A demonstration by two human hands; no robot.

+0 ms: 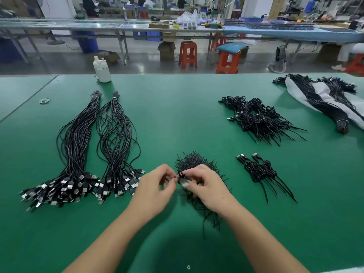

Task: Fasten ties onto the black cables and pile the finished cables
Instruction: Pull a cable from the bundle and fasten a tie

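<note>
A factory assembly hall is shown: a green-covered workbench (177, 115) spread with bundled cables (116, 146), long worktables (118, 26) and orange stools (188, 54) beyond the hands.

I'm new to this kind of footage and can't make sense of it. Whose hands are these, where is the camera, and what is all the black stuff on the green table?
No machine here: a head-worn camera looks down at a person's own hands. The left hand and right hand together pinch a small black cable above a heap of loose ties. On the green table, untied cable bundles lie left; finished coiled cables sit right in a small pile and a larger pile.
</note>
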